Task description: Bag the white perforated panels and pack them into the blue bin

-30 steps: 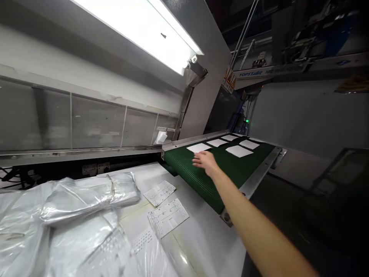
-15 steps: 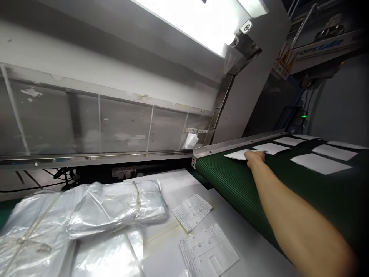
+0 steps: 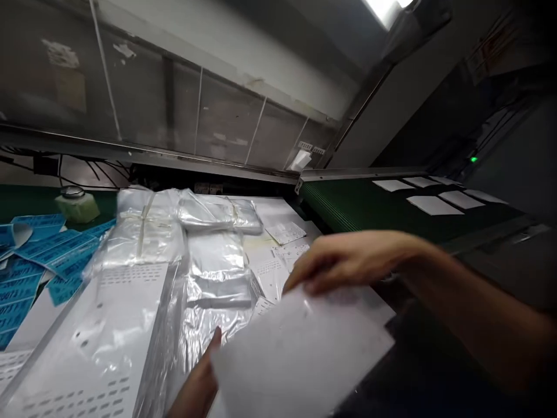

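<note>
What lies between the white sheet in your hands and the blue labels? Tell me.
In the head view, plastic-wrapped packs and a perforated white panel lie between the white sheet and the blue labels.

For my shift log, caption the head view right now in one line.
Left hand and right hand hold a white sheet over plastic-wrapped bundles, beside a green conveyor carrying more sheets.

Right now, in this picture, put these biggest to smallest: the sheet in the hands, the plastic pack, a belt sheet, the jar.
1. Sheet: biggest, but nearest the camera.
2. Plastic pack.
3. Belt sheet and jar: they look alike, so I won't rank them.
</note>
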`<action>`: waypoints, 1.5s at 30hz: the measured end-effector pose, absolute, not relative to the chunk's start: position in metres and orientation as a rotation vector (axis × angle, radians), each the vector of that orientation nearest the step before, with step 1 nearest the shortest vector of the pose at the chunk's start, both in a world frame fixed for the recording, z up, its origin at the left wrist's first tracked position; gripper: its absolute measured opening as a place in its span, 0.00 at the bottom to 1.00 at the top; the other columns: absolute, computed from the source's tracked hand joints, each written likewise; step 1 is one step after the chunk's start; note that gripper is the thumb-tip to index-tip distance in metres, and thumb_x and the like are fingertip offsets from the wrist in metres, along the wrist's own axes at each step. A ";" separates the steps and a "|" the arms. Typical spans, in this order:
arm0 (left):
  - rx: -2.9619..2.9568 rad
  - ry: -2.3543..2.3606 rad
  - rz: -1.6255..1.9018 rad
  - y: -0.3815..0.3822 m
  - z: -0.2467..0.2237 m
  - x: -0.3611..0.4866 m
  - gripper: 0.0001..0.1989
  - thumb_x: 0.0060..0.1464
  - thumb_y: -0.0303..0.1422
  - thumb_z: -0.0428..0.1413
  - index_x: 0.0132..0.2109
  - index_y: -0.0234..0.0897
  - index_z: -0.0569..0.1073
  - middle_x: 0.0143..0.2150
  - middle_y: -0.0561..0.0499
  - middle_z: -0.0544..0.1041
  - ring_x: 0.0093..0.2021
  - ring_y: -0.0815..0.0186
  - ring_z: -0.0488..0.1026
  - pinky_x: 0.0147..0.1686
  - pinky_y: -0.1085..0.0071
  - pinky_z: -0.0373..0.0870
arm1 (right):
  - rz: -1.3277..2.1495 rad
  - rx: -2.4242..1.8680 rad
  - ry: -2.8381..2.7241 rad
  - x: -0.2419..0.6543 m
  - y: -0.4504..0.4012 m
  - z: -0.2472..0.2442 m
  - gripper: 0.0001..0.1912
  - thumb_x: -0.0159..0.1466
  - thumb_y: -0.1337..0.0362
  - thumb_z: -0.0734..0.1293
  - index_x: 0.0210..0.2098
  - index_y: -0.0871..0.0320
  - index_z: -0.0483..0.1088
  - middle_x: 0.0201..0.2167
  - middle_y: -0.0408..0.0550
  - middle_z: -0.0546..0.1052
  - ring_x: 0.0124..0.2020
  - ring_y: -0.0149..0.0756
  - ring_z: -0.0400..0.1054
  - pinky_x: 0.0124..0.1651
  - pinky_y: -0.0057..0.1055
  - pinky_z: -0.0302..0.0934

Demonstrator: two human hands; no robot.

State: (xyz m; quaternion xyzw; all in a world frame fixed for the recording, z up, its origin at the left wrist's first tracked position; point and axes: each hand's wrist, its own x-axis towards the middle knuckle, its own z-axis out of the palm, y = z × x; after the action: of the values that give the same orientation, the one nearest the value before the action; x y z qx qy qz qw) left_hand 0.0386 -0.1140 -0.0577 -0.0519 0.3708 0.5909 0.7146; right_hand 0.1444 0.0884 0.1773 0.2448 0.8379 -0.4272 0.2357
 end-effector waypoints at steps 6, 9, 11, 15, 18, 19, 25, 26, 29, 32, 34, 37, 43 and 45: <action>0.371 0.453 1.094 -0.137 -0.054 0.032 0.35 0.42 0.48 0.60 0.52 0.29 0.70 0.48 0.39 0.76 0.53 0.47 0.68 0.50 0.59 0.65 | -0.845 0.324 2.301 0.120 0.001 0.109 0.16 0.61 0.68 0.63 0.47 0.55 0.73 0.41 0.46 0.78 0.41 0.38 0.72 0.43 0.33 0.63; 0.479 0.433 1.127 -0.147 -0.055 0.027 0.40 0.35 0.40 0.66 0.56 0.30 0.66 0.47 0.38 0.76 0.48 0.46 0.72 0.39 0.63 0.70 | -0.706 0.602 2.740 0.133 -0.010 0.103 0.15 0.59 0.63 0.65 0.46 0.50 0.73 0.45 0.46 0.76 0.48 0.44 0.67 0.50 0.44 0.60; 0.470 0.497 1.201 -0.150 -0.056 0.026 0.40 0.38 0.38 0.65 0.58 0.32 0.62 0.47 0.37 0.75 0.46 0.47 0.73 0.38 0.62 0.70 | -0.751 1.002 3.069 0.146 -0.022 0.099 0.15 0.60 0.60 0.65 0.47 0.49 0.72 0.48 0.46 0.74 0.52 0.46 0.63 0.54 0.47 0.56; 0.554 0.723 1.477 -0.154 -0.055 0.025 0.35 0.46 0.39 0.61 0.59 0.36 0.59 0.51 0.39 0.73 0.49 0.49 0.71 0.47 0.57 0.67 | -1.367 2.100 2.932 0.174 -0.063 0.050 0.18 0.59 0.51 0.64 0.43 0.53 0.70 0.45 0.50 0.74 0.47 0.45 0.67 0.46 0.43 0.65; 0.753 0.981 1.638 -0.159 -0.063 0.029 0.33 0.48 0.41 0.60 0.59 0.37 0.60 0.52 0.40 0.72 0.51 0.49 0.69 0.50 0.58 0.65 | -2.014 2.209 2.505 0.182 -0.092 -0.015 0.23 0.53 0.47 0.67 0.41 0.55 0.68 0.43 0.53 0.74 0.41 0.47 0.70 0.39 0.41 0.67; 0.809 1.064 1.657 -0.160 -0.068 0.031 0.33 0.48 0.42 0.60 0.59 0.37 0.60 0.53 0.40 0.72 0.51 0.50 0.69 0.50 0.58 0.65 | -2.172 2.152 2.466 0.181 -0.098 -0.035 0.23 0.52 0.47 0.69 0.40 0.56 0.68 0.42 0.53 0.75 0.39 0.47 0.71 0.39 0.40 0.67; 0.822 1.293 1.718 -0.162 -0.106 0.038 0.38 0.42 0.45 0.62 0.59 0.39 0.61 0.56 0.42 0.69 0.56 0.48 0.64 0.55 0.59 0.62 | -2.938 1.939 2.167 0.163 -0.104 -0.089 0.23 0.48 0.49 0.72 0.34 0.58 0.67 0.32 0.50 0.78 0.37 0.45 0.72 0.37 0.33 0.66; 0.800 1.294 1.734 -0.161 -0.110 0.038 0.38 0.41 0.46 0.63 0.58 0.39 0.62 0.56 0.42 0.69 0.57 0.47 0.64 0.55 0.59 0.62 | -3.031 1.869 2.109 0.161 -0.104 -0.091 0.23 0.47 0.49 0.72 0.34 0.58 0.67 0.31 0.50 0.78 0.36 0.45 0.73 0.37 0.33 0.65; 0.792 1.247 1.771 -0.160 -0.113 0.035 0.38 0.40 0.50 0.62 0.56 0.36 0.64 0.56 0.41 0.70 0.57 0.45 0.63 0.55 0.57 0.61 | -3.235 1.710 1.921 0.158 -0.106 -0.099 0.21 0.49 0.49 0.72 0.33 0.58 0.67 0.29 0.49 0.78 0.35 0.44 0.73 0.38 0.35 0.65; 0.839 1.132 1.755 -0.161 -0.107 0.029 0.37 0.39 0.54 0.59 0.52 0.34 0.69 0.51 0.39 0.74 0.55 0.44 0.65 0.53 0.57 0.63 | -3.355 1.571 1.747 0.160 -0.107 -0.105 0.18 0.50 0.51 0.72 0.33 0.57 0.68 0.29 0.48 0.78 0.35 0.43 0.73 0.41 0.36 0.64; 0.829 1.065 1.730 -0.163 -0.100 0.027 0.33 0.42 0.54 0.58 0.49 0.32 0.72 0.46 0.39 0.76 0.52 0.45 0.68 0.49 0.57 0.66 | -3.401 1.471 1.685 0.162 -0.107 -0.106 0.18 0.51 0.53 0.72 0.34 0.58 0.69 0.29 0.48 0.78 0.35 0.43 0.73 0.42 0.37 0.64; 0.747 1.038 1.732 -0.167 -0.090 0.029 0.28 0.50 0.52 0.53 0.47 0.31 0.72 0.43 0.40 0.78 0.48 0.49 0.71 0.48 0.57 0.67 | -3.457 1.447 1.582 0.163 -0.106 -0.101 0.20 0.51 0.53 0.72 0.37 0.59 0.69 0.29 0.48 0.78 0.36 0.44 0.73 0.41 0.38 0.65; 0.716 0.988 1.686 -0.176 -0.082 0.036 0.26 0.51 0.47 0.55 0.51 0.32 0.69 0.44 0.39 0.76 0.45 0.51 0.72 0.44 0.57 0.68 | -3.223 1.530 1.683 0.168 -0.114 -0.089 0.22 0.53 0.52 0.70 0.42 0.58 0.68 0.35 0.51 0.77 0.39 0.46 0.72 0.40 0.39 0.66; 0.740 0.983 1.637 -0.177 -0.081 0.036 0.27 0.48 0.43 0.59 0.51 0.32 0.68 0.44 0.39 0.76 0.43 0.52 0.73 0.43 0.58 0.69 | -3.156 1.542 1.783 0.171 -0.118 -0.088 0.22 0.54 0.51 0.69 0.43 0.58 0.67 0.37 0.51 0.77 0.38 0.46 0.72 0.40 0.40 0.66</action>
State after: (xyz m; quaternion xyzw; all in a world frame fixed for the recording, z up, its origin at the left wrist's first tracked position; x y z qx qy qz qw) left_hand 0.0358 -0.1775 -0.0805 0.3088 0.4100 0.6828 0.5199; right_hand 0.1708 -0.1177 -0.0882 0.3608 0.4169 -0.7383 -0.3885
